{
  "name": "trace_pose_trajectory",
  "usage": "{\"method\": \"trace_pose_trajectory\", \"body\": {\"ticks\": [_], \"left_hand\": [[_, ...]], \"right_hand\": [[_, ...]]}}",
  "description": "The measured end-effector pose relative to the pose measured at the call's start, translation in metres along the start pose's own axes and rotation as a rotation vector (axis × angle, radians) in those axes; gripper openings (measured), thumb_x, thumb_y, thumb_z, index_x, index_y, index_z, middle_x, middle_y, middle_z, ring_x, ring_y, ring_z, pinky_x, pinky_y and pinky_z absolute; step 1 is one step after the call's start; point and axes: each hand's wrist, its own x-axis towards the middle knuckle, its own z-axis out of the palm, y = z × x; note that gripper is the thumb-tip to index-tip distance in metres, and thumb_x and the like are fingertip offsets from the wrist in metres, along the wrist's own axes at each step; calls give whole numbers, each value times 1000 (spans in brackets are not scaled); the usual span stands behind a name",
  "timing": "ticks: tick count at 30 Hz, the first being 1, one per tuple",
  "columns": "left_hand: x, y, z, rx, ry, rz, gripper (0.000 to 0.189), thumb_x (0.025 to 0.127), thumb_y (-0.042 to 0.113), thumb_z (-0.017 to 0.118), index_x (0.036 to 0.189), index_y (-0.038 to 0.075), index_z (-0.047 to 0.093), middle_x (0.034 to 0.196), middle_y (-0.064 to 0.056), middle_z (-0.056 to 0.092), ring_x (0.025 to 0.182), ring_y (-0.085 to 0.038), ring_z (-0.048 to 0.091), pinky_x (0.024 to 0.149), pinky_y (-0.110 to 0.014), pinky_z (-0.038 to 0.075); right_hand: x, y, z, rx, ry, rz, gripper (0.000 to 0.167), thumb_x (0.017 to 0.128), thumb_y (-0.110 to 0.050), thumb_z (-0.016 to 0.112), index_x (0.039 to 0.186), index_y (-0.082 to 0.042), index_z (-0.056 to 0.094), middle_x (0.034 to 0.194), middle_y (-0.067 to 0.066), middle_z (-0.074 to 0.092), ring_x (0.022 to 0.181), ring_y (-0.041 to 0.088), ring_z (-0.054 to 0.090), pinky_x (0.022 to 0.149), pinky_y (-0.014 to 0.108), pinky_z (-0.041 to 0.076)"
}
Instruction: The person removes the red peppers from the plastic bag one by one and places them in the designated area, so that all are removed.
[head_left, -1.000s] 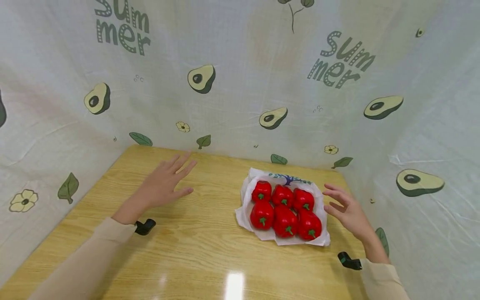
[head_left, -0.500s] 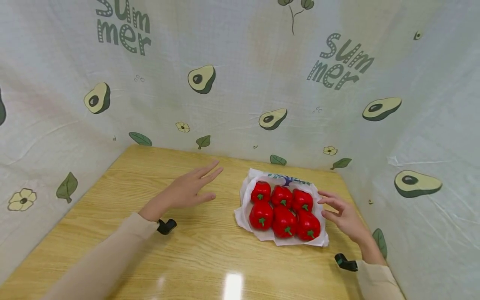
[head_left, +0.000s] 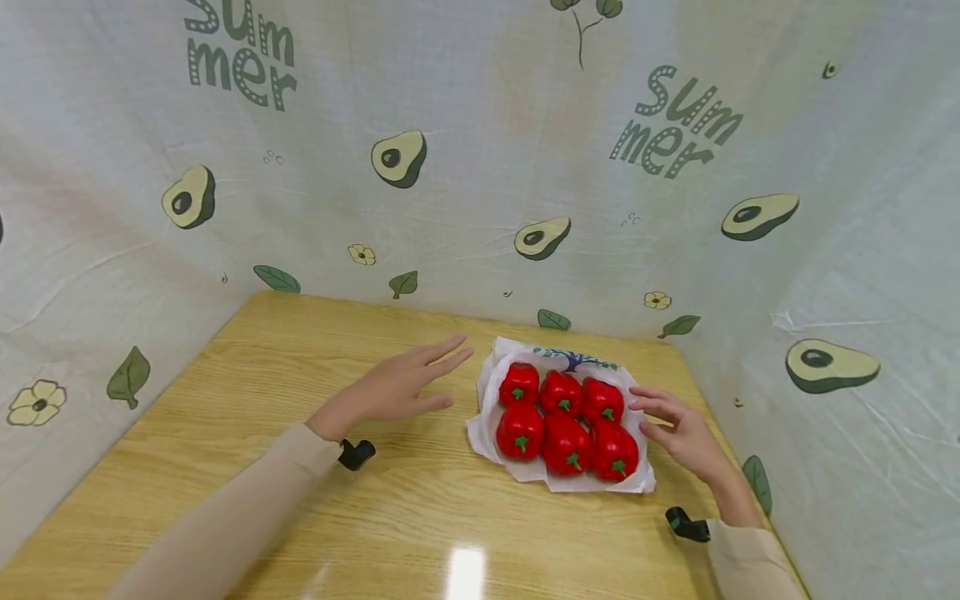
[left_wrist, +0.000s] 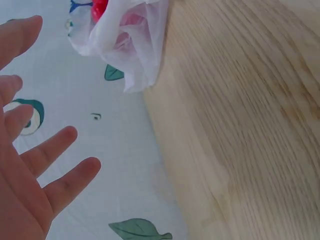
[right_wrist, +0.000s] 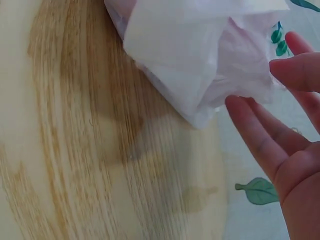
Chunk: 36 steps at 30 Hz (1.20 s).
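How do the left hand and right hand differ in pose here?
The left hand has nearly straight fingers; the right hand has more bent ones. The left hand is left of the white wrapping, with a gap showing; the right hand is at its right edge, contact unclear. Both come from beige sleeves, each with a black device near the wrist.

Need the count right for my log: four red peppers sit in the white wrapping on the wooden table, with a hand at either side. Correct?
The count is wrong: the head view shows six red peppers, in two rows of three. They do sit in the white wrapping on the wooden table, left hand and right hand at either side.
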Motion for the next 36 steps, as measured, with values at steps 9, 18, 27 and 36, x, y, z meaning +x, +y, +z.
{"method": "trace_pose_trajectory", "body": {"ticks": [9,18,27,36], "left_hand": [[24,2,5,-37,-26,47,80,106,35,67,171,28,21,179,5,11,159,-29,31,121,-54,39],[51,7,11,-55,-38,119,72,105,30,70,167,16,36,178,-6,19,159,-31,31,121,-52,40],[79,18,14,-38,-47,176,66,101,25,76,160,16,49,175,-9,28,157,-33,33,124,-51,37],[101,30,21,-133,-104,226,62,97,24,80,153,11,58,163,-12,47,148,-32,43,122,-47,40]], "right_hand": [[0,8,3,76,24,28,24,97,6,71,121,2,74,146,28,54,123,-9,55,92,12,53],[1,14,3,148,17,12,27,95,5,74,123,5,74,147,29,51,126,-1,57,97,14,53],[2,12,0,131,-6,14,29,96,3,75,125,3,74,147,27,52,126,-1,56,97,14,52],[2,10,-1,158,-8,2,29,95,6,74,124,7,73,147,29,51,126,2,57,98,16,53]]}}
